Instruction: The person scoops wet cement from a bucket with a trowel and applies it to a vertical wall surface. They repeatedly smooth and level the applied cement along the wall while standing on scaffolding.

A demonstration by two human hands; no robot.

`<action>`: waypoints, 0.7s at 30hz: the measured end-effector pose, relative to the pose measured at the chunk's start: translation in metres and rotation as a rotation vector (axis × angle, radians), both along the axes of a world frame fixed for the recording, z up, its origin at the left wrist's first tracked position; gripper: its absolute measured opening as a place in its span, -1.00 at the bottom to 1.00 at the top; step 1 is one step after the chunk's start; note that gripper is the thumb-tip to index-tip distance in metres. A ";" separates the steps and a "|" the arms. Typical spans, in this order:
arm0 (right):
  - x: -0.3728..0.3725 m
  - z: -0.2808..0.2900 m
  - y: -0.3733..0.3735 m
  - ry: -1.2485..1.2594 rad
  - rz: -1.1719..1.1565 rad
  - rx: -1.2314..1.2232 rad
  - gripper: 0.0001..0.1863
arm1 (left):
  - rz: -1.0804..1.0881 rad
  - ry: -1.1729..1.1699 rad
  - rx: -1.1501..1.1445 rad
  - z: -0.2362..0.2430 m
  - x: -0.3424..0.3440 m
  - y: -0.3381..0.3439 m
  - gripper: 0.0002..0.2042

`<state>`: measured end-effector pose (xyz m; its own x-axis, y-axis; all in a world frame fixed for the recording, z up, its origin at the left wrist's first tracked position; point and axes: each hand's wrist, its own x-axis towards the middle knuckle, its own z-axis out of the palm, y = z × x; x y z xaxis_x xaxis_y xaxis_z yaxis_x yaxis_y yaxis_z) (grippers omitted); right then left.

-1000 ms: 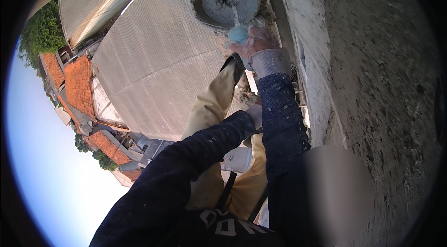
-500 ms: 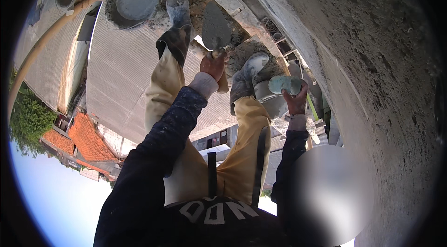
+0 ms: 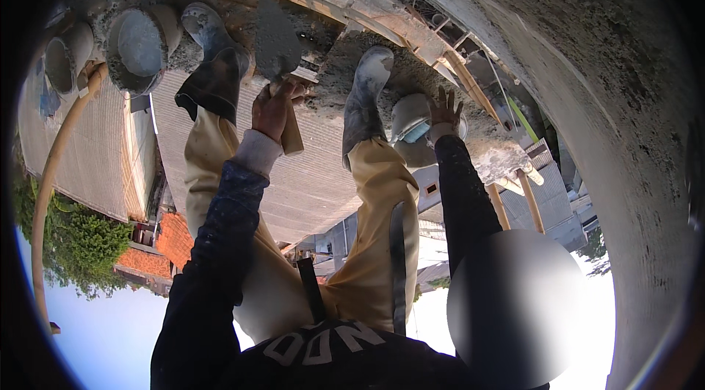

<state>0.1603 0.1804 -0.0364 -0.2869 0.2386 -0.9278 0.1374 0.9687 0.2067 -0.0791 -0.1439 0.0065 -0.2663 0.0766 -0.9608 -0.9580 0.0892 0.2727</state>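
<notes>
Your left hand (image 3: 272,109) hides a part of the trowel handle (image 3: 292,134); your right hand (image 3: 445,109) covers some of the bucket (image 3: 406,111), where the light-blue thing (image 3: 416,133) shows only partly. A round blur (image 3: 514,309) covers the upper part of your right sleeve (image 3: 466,192).

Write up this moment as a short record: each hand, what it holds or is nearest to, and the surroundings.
Left hand: closed round the tan handle of a trowel
Trowel blade: grey, pointing away from the person
Right hand: fingers spread, nothing visibly held, at a pale bucket; contact unclear
Inside pale bucket: light-blue object
Footwear: grey-smeared left boot; right boot between trowel and pale bucket
Far left: grey-filled bucket and another bucket
Right side: rough grey wall
</notes>
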 end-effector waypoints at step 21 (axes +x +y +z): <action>0.187 -0.039 0.085 -0.469 0.040 -0.152 -0.01 | -0.204 -0.047 -0.030 0.031 -0.004 0.027 -0.49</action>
